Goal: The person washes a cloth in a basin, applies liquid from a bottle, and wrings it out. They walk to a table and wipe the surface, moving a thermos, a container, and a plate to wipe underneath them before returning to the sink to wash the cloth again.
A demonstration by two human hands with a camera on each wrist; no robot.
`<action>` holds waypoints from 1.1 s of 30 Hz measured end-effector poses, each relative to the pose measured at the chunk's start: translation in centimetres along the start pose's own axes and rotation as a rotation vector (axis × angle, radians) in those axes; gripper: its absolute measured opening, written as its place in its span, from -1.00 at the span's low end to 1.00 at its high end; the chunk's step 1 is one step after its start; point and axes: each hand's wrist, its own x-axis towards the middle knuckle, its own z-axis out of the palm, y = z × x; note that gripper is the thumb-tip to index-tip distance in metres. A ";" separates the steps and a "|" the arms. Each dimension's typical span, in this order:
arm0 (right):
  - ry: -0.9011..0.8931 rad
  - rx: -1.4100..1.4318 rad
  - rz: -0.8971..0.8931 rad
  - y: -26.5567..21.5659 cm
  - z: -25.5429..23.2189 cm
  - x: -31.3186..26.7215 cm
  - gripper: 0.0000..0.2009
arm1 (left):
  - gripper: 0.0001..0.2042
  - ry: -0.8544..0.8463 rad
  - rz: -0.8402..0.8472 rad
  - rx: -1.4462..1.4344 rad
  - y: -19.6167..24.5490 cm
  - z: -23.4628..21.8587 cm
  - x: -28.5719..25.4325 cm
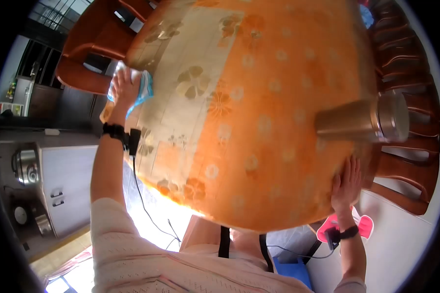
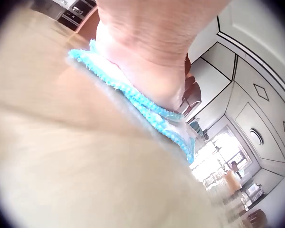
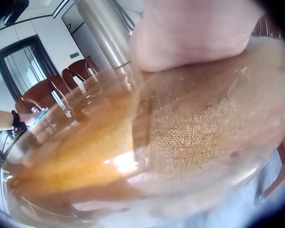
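At the table's left edge, my left hand (image 1: 125,87) lies over a white cloth with a blue border (image 1: 145,87), its fingers stretched across it. In the left wrist view the cloth's fuzzy blue trim (image 2: 128,97) sticks out in folds from under the palm, against the tabletop. My right hand (image 1: 346,184) rests flat on the right side of the orange flowered tabletop (image 1: 269,171), fingers extended and holding nothing. Just beyond its fingertips stands a metal tumbler (image 1: 349,121), also visible behind that hand in the right wrist view.
Brown chairs (image 1: 406,166) line the right side, and another brown chair (image 1: 90,49) stands close to the left hand. A grey cabinet (image 1: 68,171) with a rice cooker (image 1: 25,166) is at the left. Cables run from both wrists. A pink stool (image 1: 364,225) sits below the right forearm.
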 end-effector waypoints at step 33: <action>0.011 -0.163 -0.096 2.2 2.0 -0.4 -0.43 | -0.52 0.110 0.167 -0.114 -9.3 0.9 -9.1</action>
